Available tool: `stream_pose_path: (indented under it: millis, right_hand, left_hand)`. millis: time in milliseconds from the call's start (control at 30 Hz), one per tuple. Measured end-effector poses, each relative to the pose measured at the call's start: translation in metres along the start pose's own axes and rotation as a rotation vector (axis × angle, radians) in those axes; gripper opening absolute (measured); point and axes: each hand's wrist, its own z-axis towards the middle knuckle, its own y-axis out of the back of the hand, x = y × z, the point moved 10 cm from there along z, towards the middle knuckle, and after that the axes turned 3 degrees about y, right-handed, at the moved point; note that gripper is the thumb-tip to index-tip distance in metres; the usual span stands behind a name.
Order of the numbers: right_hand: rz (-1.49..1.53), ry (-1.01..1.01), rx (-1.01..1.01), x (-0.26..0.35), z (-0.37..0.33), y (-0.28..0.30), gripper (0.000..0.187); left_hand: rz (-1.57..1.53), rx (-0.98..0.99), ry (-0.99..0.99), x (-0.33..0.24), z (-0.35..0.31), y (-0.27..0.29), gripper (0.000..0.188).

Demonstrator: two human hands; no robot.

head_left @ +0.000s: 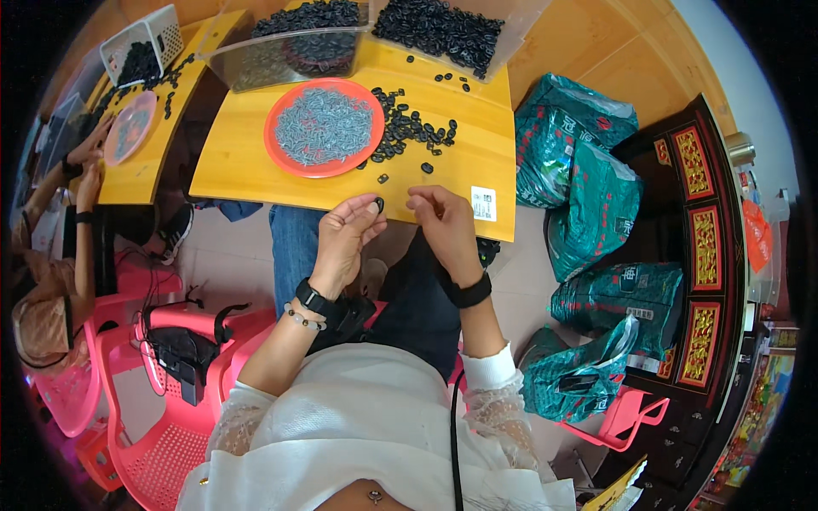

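Just past the near edge of the yellow table, my left hand pinches a small black oval plastic part between thumb and fingers. My right hand is close by on the right, fingertips pressed together; whatever they hold is too small to make out. Beyond both hands sits a round red plate heaped with small grey metal screws. Loose black oval parts lie scattered to the plate's right, several near my fingers.
Two clear bins, one behind the plate and one farther right, hold many black parts. Green bags line the right side by a dark cabinet. A co-worker's hands are at another yellow table, left. Pink chairs stand lower left.
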Motion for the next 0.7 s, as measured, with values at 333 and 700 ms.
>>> stream_pose_path:
  millis: [333,700]
  right_hand:
    - [0.518,-0.147,0.115,0.003,-0.026,-0.007,0.022]
    - [-0.551,0.063,-0.118,0.014,0.028,-0.038,0.014]
  left_hand:
    - [0.033,0.134,0.069,0.006,-0.011,-0.032,0.023]
    - [0.815,-0.159,-0.508,-0.045,-0.005,0.002,0.016]
